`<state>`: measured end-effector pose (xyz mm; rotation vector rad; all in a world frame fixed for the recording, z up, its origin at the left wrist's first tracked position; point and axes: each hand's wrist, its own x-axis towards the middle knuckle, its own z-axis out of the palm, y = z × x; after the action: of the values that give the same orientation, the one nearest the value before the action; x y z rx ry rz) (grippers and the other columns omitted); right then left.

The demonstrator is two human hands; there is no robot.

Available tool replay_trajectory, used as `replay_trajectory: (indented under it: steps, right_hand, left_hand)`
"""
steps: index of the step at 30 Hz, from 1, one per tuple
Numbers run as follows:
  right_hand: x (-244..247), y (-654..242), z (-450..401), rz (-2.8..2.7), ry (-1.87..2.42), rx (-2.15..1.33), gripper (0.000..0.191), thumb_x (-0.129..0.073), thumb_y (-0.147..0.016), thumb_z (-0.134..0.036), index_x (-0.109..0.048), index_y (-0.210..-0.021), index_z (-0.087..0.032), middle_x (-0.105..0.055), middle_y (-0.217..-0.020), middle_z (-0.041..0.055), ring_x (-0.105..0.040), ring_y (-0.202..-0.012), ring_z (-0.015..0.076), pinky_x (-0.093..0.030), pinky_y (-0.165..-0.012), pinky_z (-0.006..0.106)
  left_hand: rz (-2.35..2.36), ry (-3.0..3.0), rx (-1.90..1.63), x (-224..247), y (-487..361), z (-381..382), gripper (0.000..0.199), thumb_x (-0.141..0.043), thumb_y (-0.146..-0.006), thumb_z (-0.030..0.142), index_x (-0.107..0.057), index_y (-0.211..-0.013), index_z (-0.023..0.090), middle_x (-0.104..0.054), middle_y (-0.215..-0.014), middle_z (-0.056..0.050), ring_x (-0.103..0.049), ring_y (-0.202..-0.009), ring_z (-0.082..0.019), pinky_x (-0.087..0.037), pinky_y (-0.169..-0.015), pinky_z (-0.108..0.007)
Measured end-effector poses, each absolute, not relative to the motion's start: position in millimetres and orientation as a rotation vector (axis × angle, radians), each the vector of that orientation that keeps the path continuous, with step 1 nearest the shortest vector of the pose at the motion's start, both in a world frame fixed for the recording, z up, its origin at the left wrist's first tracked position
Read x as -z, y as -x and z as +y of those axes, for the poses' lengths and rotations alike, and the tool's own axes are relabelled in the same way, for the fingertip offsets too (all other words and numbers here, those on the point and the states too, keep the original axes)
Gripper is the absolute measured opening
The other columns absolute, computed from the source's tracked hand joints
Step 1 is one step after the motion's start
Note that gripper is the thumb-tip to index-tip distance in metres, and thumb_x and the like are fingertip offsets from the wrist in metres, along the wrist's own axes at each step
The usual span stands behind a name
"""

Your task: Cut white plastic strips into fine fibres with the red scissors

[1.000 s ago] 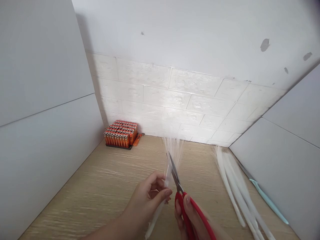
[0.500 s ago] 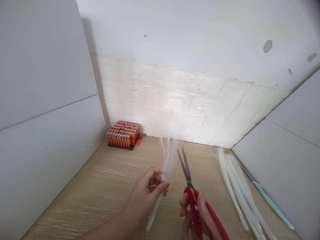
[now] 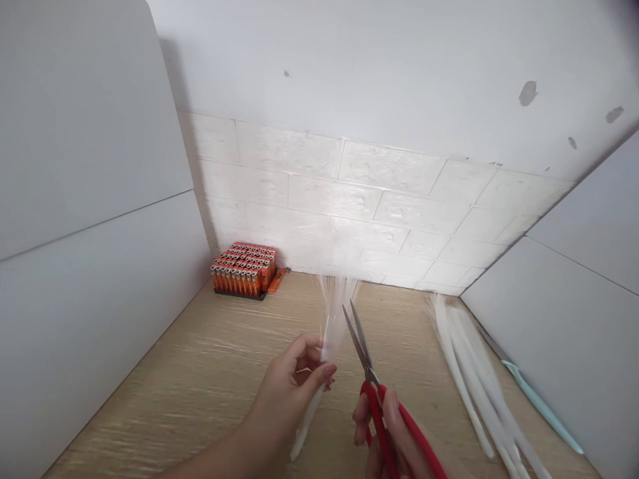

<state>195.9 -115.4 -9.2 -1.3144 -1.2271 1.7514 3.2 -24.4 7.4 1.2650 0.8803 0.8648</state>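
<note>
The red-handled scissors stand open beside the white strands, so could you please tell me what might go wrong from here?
The red-handled scissors are open near the left hand, so a slip could nick it.

The white strand bundle is held low, with its upper part unsupported, so it might bend if the scissors push it sideways.

Its strands fan out loosely at the top, so any cut there could be uneven.
</note>
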Motion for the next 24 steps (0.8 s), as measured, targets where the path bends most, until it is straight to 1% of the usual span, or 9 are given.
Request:
replay_trajectory:
  steps: [4,7,8,10,12,13,18,22,24]
  right_hand:
    - [14.2,-203.3,-112.2,-1.226,1.309,-1.728,0.051,-0.043,-0.110,-0.054,-0.054,-0.117,-0.004,-0.051,-0.088,0.0064,-0.049,-0.071,0.0050,-0.048,-0.065,0.013]
    - [20.5,-202.7,-112.5,-1.232,1.314,-1.719,0.052,-0.042,-0.110,-0.055,-0.055,-0.116,-0.004,-0.051,-0.090,0.0071,-0.050,-0.073,0.0054,-0.049,-0.067,0.013]
    - [22.8,-200.7,-112.9,-1.236,1.317,-1.714,0.055,-0.041,-0.109,-0.058,-0.054,-0.117,-0.005,-0.051,-0.092,0.0077,-0.050,-0.073,0.0054,-0.048,-0.066,0.013]
    - [27.2,-194.8,-113.8,-1.243,1.320,-1.701,0.070,-0.036,-0.105,-0.072,-0.053,-0.115,-0.005,-0.052,-0.096,0.0094,-0.049,-0.070,0.0048,-0.046,-0.063,0.013]
    - [30.1,-188.1,-114.1,-1.243,1.323,-1.684,0.088,-0.029,-0.095,-0.089,-0.051,-0.113,-0.006,-0.052,-0.100,0.0109,-0.049,-0.067,0.0042,-0.042,-0.059,0.012]
    - [30.6,-185.2,-113.9,-1.236,1.326,-1.680,0.093,-0.027,-0.090,-0.094,-0.051,-0.112,-0.007,-0.052,-0.101,0.0111,-0.048,-0.066,0.0041,-0.040,-0.059,0.012]
    - [26.1,-178.6,-111.6,-1.195,1.345,-1.683,0.098,-0.030,-0.080,-0.102,-0.050,-0.108,-0.010,-0.052,-0.097,0.0098,-0.049,-0.066,0.0055,-0.039,-0.059,0.013]
    - [24.6,-176.3,-110.1,-1.163,1.325,-1.715,0.096,-0.027,-0.082,-0.100,-0.048,-0.101,-0.009,-0.048,-0.078,0.0063,-0.046,-0.060,0.0051,-0.034,-0.054,0.012]
    - [29.4,-174.2,-109.3,-1.130,1.305,-1.722,0.095,-0.027,-0.082,-0.101,-0.045,-0.097,-0.009,-0.043,-0.074,0.0041,-0.041,-0.057,0.0034,-0.032,-0.052,0.011]
  left_hand:
    - [0.886,-1.267,-0.887,-9.6,-2.0,-23.5,0.043,-0.070,-0.080,0.047,-0.054,-0.100,0.012,-0.055,-0.080,-0.002,-0.058,-0.075,-0.014,-0.048,-0.072,-0.021]
    - [0.877,-1.252,-0.876,-8.9,-2.4,-24.1,0.044,-0.070,-0.080,0.047,-0.053,-0.100,0.012,-0.055,-0.081,-0.002,-0.058,-0.076,-0.014,-0.048,-0.072,-0.021]
    - [0.874,-1.250,-0.870,-8.4,-2.6,-24.4,0.043,-0.070,-0.080,0.047,-0.053,-0.099,0.012,-0.054,-0.081,-0.001,-0.058,-0.076,-0.014,-0.048,-0.071,-0.020]
    - [0.860,-1.266,-0.863,-7.2,-2.7,-25.4,0.042,-0.069,-0.081,0.046,-0.052,-0.099,0.012,-0.053,-0.081,-0.001,-0.058,-0.075,-0.013,-0.047,-0.071,-0.020]
    - [0.827,-1.302,-0.840,-5.6,-2.3,-26.9,0.041,-0.068,-0.083,0.046,-0.053,-0.103,0.013,-0.053,-0.081,-0.001,-0.058,-0.076,-0.013,-0.047,-0.071,-0.020]
    - [0.806,-1.323,-0.814,-4.6,-2.0,-27.7,0.041,-0.067,-0.084,0.045,-0.053,-0.104,0.012,-0.054,-0.082,-0.002,-0.058,-0.077,-0.014,-0.047,-0.072,-0.020]
    - [0.753,-1.329,-0.709,-0.8,-1.9,-31.7,0.042,-0.067,-0.085,0.044,-0.054,-0.107,0.011,-0.056,-0.087,-0.004,-0.057,-0.078,-0.013,-0.046,-0.072,-0.020]
    - [0.742,-1.297,-0.705,-1.3,-3.3,-32.4,0.045,-0.070,-0.084,0.046,-0.053,-0.108,0.012,-0.056,-0.088,-0.005,-0.057,-0.079,-0.014,-0.046,-0.073,-0.020]
    - [0.728,-1.303,-0.700,-1.4,-3.4,-32.5,0.045,-0.070,-0.084,0.046,-0.053,-0.108,0.012,-0.057,-0.088,-0.005,-0.058,-0.081,-0.015,-0.047,-0.074,-0.021]
